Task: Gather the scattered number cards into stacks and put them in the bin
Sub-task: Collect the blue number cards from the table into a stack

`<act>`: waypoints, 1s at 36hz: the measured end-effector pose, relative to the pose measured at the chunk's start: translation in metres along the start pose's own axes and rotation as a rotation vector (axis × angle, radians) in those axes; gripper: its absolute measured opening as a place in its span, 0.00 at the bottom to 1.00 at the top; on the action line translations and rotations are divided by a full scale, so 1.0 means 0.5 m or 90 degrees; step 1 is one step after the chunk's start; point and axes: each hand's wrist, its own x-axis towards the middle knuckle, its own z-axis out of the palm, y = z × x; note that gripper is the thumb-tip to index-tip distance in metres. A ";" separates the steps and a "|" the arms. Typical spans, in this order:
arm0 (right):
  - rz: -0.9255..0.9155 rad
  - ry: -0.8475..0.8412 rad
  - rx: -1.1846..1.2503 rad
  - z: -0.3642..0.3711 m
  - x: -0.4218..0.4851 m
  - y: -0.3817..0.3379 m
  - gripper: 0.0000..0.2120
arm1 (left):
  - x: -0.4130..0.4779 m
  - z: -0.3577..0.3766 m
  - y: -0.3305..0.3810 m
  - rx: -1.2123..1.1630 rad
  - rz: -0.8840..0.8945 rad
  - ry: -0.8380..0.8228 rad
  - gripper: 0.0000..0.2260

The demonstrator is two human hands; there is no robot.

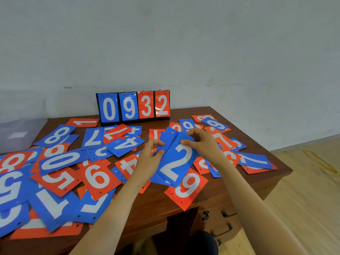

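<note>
Left hand [147, 157]: thumb and fingers pinching stack of blue rectangular number cards [174, 162], white 2 on top
Right hand [202, 142]: fingertips gripping stack's far edge

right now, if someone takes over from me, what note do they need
Left hand grips the left edge of a small blue stack, a 2 on top. Right hand pinches its far end.
Bin stands by the table's far left corner; contents unclear.
Done: one small stack begun.
Left: most cards lie scattered, red and blue, over the table; stack and bin them.
</note>
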 end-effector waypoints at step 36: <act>0.004 -0.244 -0.490 -0.079 -0.204 0.243 0.34 | -0.017 0.104 -0.054 0.226 0.008 0.050 0.11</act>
